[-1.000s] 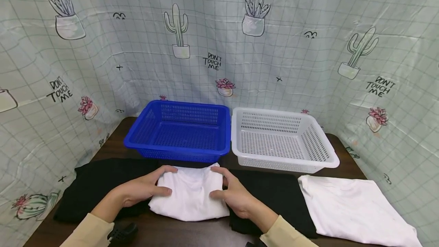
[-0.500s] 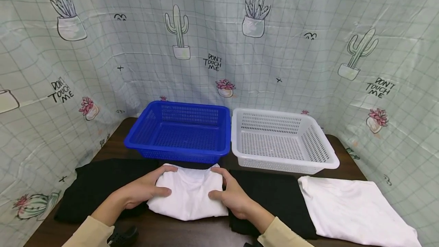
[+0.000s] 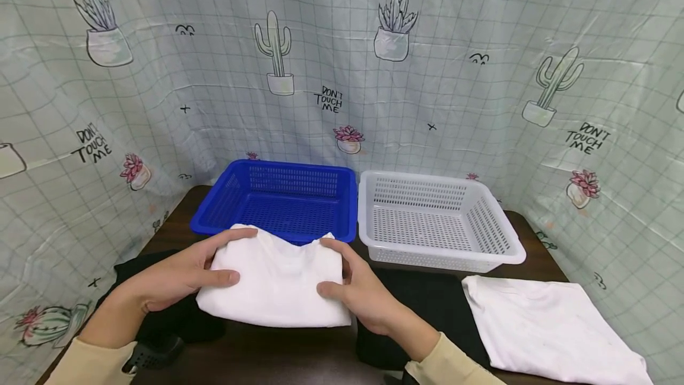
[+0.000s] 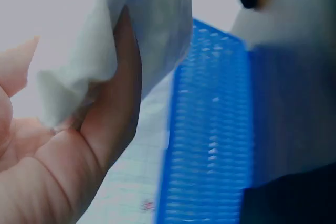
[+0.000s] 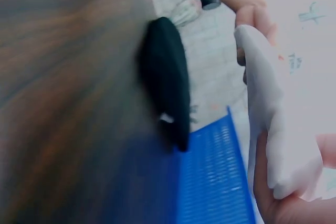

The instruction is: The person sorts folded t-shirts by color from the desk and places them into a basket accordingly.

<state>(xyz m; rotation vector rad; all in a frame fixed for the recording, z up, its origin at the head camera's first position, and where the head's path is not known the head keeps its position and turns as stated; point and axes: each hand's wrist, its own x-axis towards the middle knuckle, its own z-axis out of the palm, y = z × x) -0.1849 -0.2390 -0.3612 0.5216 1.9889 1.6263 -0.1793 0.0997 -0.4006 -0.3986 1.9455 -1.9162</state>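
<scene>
Left hand (image 3: 187,267) and right hand (image 3: 362,294) have fingers clamped on opposite sides of folded white T-shirt (image 3: 278,284), probably so folds stay.

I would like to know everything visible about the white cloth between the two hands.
The white cloth looks like soft, plain fabric, folded into a bundle with a dipped upper edge. The left hand and right hand grip its opposite sides. It is held above the dark table; in the head view, it hides part of the blue basket behind.
</scene>
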